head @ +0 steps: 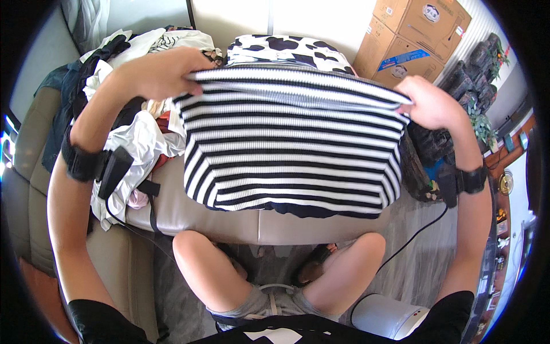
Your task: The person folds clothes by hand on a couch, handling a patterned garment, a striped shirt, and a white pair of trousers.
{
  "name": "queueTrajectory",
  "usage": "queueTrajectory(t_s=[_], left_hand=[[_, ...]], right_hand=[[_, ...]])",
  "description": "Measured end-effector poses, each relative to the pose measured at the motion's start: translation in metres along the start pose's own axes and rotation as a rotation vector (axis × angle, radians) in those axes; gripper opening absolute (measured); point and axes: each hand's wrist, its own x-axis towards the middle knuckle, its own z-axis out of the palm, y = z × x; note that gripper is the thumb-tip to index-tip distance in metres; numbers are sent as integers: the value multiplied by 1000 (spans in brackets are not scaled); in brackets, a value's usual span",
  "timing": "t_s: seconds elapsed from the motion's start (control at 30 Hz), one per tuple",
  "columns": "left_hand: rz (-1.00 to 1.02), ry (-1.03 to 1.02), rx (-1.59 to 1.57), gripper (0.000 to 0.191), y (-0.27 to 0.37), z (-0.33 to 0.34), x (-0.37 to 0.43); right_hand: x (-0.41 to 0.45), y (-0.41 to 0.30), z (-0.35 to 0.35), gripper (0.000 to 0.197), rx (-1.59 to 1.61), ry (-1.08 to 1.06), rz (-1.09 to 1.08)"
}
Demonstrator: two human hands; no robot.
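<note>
A black-and-white striped, ribbed knit garment (292, 142) hangs spread out between my hands, above a leather sofa seat (206, 221). My left hand (172, 73) pinches its upper left corner. At the upper right corner, my right hand (429, 103) grips the same edge. The cloth is stretched taut along the top, and its lower part falls in bent stripes. A dark edge shows along the bottom. Behind the garment, a white cloth with black cow-like patches (296, 49) lies on a stack of folded fabric, partly hidden.
Rumpled clothes (137, 133) are heaped on the sofa at the left. Cardboard boxes (412, 38) stand at the back right, near a dark rock ornament (464, 81) with plants. A black cable (417, 236) runs from my right wrist. A white cylindrical bin-like object (386, 316) sits on the floor.
</note>
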Motion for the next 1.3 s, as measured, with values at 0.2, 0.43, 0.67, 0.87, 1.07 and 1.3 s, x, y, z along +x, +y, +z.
queueTrajectory(t_s=[0.2,0.43,0.67,0.87,1.07,1.3], left_hand=[[-15,334,250,33,-137,-30,101],[-126,911,101,22,-211,5,227],[-58,654,256,20,-242,233,255],[-59,570,212,15,-250,238,253],[-148,519,-21,38,-181,211,160],[-444,109,-174,55,-60,228,-19]], right_hand=[[111,88,-45,29,-366,320,-110],[264,178,-37,12,-381,831,174],[322,196,185,19,-305,330,92],[311,168,204,26,-300,338,135],[251,131,177,47,-468,561,-80],[77,14,106,36,89,-154,73]])
